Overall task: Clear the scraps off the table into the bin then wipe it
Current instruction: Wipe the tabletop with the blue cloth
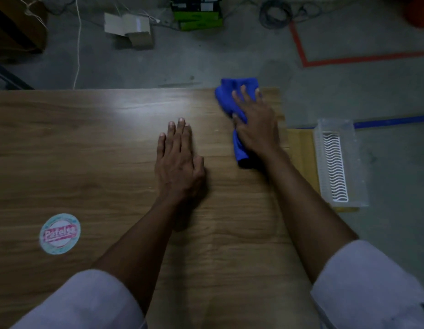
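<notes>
While left hand rests — right hand presses cloth.

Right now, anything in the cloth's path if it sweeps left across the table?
Yes: the left hand lies flat on the table just left of the blue cloth; a round printed disc sits farther left.

Cloth: solid bright blue.
Surface: mid-brown wood grain, streaks running side to side.
Round sticker: pale teal ring, white centre, pink band with white lettering.
Bin: clear walls, white wavy lines inside.
My sleeves: plain pale lilac-grey.
Floor: grey, marked with an orange-red tape line and a blue tape line.
Boxes: lime green and black.
</notes>
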{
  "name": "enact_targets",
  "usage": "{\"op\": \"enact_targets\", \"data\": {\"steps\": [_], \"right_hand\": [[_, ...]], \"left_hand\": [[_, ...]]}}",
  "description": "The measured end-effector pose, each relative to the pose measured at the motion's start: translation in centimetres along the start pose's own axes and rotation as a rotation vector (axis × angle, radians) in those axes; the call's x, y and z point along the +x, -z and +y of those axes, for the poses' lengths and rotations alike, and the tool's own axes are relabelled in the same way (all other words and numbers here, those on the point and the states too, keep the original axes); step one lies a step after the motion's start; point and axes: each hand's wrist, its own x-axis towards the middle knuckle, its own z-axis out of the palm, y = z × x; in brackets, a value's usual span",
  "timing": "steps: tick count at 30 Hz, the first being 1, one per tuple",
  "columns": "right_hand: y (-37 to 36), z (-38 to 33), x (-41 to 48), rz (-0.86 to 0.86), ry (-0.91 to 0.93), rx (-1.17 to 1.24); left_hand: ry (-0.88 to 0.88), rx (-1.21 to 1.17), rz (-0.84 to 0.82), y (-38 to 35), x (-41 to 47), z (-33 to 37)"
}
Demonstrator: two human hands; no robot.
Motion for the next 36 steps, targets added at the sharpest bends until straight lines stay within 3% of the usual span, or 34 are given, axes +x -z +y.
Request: {"op": "enact_targets", "data": {"steps": [3, 7, 16, 19, 21, 26, 36], "right_hand": [[-0.8, -2.7, -7.0, -0.029, 0.248, 0.075], [-0.1, -2.3, -9.8, -0.128, 0.350, 0.122], [-0.4, -1.4, 1.8, -0.008, 0.007, -0.002], [-1.2, -3.8, -2.2, 0.045, 0.075, -0.012], [-1.4, -5.0, -7.7, -0.019, 0.167, -0.005], [0.6, -2.2, -16.3, -0.051, 0.202, 0.011], [1.2, 2.5, -1.7, 0.004, -0.213, -0.125]], "left_hand": [[-0.013, -0.043, 0.018, -0.1, 0.0, -0.1], [-0.009, -0.077, 0.049, -0.2, 0.2, -0.4], [0.009, -0.055, 0.033, 0.1, -0.1, 0.1], [0.004, -0.082, 0.049, 0.1, -0.1, 0.2], [0.009, -0.116, 0.056, 0.0, -0.1, 0.1], [0.000, -0.101, 0.053, 0.2, -0.1, 0.2], [-0.018, -0.047, 0.010, 0.2, -0.3, 0.1]]}}
